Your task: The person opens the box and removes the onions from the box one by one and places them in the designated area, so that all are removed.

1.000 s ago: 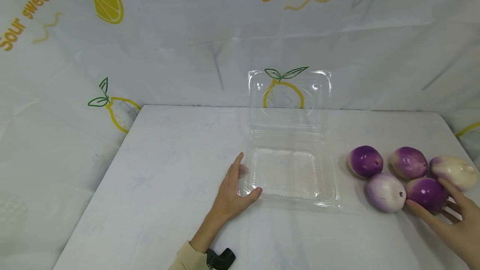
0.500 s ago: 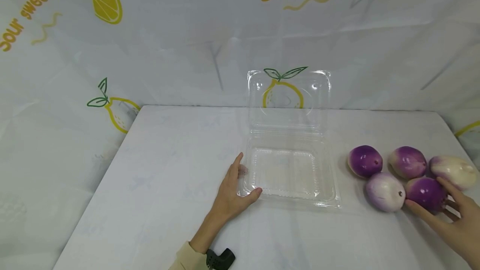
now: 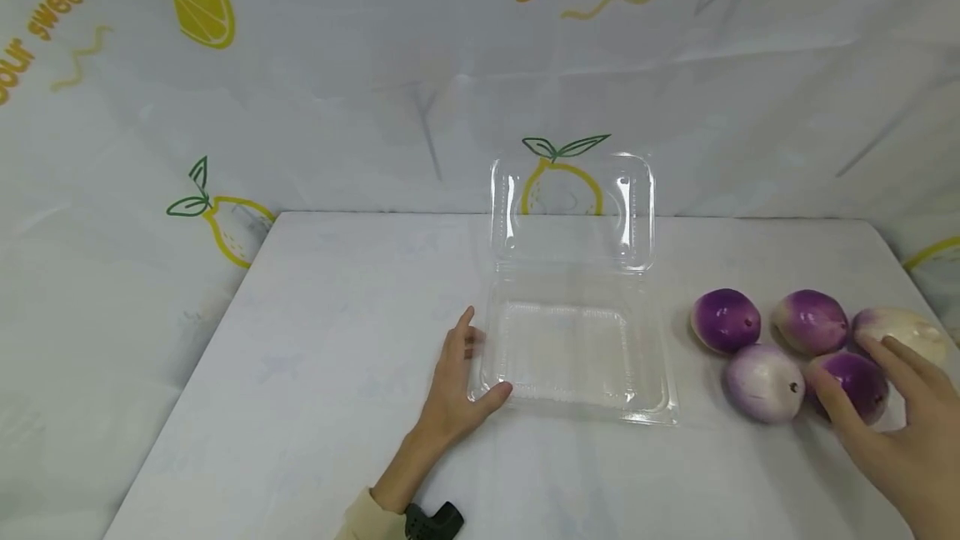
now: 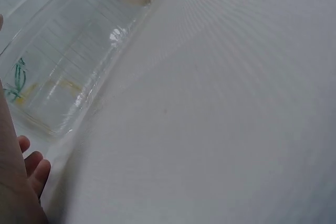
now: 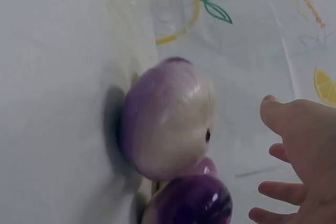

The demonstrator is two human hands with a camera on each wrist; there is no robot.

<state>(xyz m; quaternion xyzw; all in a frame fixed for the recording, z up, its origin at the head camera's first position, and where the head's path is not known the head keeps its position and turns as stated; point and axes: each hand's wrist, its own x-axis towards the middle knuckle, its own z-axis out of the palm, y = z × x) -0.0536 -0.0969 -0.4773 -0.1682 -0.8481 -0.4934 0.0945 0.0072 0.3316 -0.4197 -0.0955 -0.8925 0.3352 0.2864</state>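
Observation:
A clear plastic clamshell container (image 3: pixel 570 357) lies on the table, its lid (image 3: pixel 573 240) raised at the back. My left hand (image 3: pixel 446 394) is at its left side, fingers loosely extended beside the edge and thumb at the front corner. To the right, several glossy purple-and-white round vegetables sit grouped. Over a dark purple one (image 3: pixel 862 382) my right hand (image 3: pixel 915 432) hovers, thumb and fingers spread. In the right wrist view, a gap shows between the right hand (image 5: pixel 310 156) and the vegetables. Left of the dark one rests a pale vegetable (image 3: pixel 763 383).
Two more purple vegetables, a dark one (image 3: pixel 725 320) and a lighter one (image 3: pixel 810 322), lie behind. A cream-coloured one (image 3: pixel 900 332) is at the far right. The white table (image 3: pixel 322 357) ends at a lemon-printed sheet (image 3: pixel 360 90) hanging behind it.
My right hand has lifted off the dark purple vegetable, its fingers shifting up and left. The container's lid has tilted slightly. My left hand stays beside the container.

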